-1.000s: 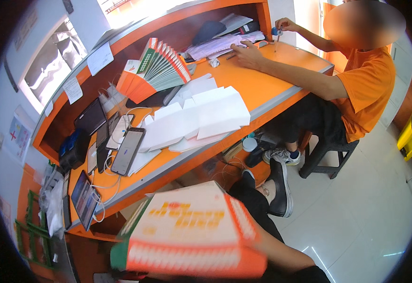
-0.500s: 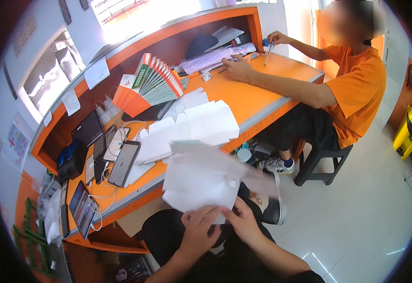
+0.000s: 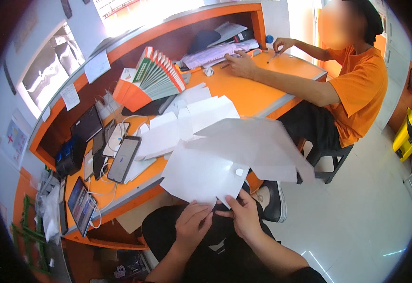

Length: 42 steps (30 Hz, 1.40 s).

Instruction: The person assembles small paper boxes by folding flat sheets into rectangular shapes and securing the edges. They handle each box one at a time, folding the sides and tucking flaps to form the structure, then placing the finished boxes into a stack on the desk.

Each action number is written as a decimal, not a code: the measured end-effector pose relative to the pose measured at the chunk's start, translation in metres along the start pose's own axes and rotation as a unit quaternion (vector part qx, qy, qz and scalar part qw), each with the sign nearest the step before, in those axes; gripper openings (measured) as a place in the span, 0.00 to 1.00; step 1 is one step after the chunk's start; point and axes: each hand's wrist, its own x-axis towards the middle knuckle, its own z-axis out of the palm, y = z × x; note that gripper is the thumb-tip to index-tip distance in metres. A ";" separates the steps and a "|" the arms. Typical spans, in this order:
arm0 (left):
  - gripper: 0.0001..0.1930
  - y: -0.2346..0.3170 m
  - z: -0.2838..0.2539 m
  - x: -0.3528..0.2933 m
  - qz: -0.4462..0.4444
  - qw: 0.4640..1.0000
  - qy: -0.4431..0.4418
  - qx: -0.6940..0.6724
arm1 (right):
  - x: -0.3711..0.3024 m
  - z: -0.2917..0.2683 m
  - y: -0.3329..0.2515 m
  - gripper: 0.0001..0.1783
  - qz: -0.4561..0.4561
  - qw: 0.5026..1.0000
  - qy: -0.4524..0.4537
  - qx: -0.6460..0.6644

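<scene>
Above my lap is an unfolded white cardboard box (image 3: 199, 165), a thin flat sheet with notched edges, a small hole and a greyish panel stretching out to the right. My left hand (image 3: 194, 224) pinches its near edge, thumb and fingers closed on it. Just to the right, my right hand (image 3: 244, 219) grips the near corner, with the thumb on top. On the desk beyond lie several similar white cut sheets (image 3: 161, 134) in a loose pile. Behind them stands a fanned-out row of orange, white and green folded cartons (image 3: 149, 85).
The orange desk (image 3: 243, 92) carries several phones (image 3: 124, 159), tangled white cables and a tablet (image 3: 81, 206) at its left end. A person in an orange shirt (image 3: 359, 89) sits at the right on a black stool (image 3: 331, 160), holding a small tool. A yellow bin (image 3: 405, 134) stands farther right.
The cardboard's far panel has opened out and swung to the right, so the sheet spreads wider. Both my hands stay on its near edge, slightly farther apart.
</scene>
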 end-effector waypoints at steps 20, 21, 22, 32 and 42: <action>0.15 0.001 -0.001 -0.013 -0.330 0.865 -0.029 -0.377 | -0.011 0.012 -0.014 0.29 -0.398 0.782 -0.076 -0.474; 0.15 0.002 0.000 -0.013 -0.340 0.839 -0.024 -0.424 | -0.011 0.011 -0.015 0.29 -0.404 0.774 -0.076 -0.482; 0.14 0.003 0.003 -0.015 -0.349 0.810 -0.018 -0.471 | -0.012 0.010 -0.016 0.28 -0.409 0.766 -0.076 -0.490; 0.09 -0.001 0.006 -0.034 -0.479 0.808 -0.013 -0.344 | -0.023 0.017 -0.016 0.22 -0.428 0.700 -0.082 -0.566; 0.08 0.024 0.008 -0.019 -0.359 0.894 0.016 -0.267 | -0.024 0.015 -0.025 0.27 -0.477 0.689 -0.106 -0.535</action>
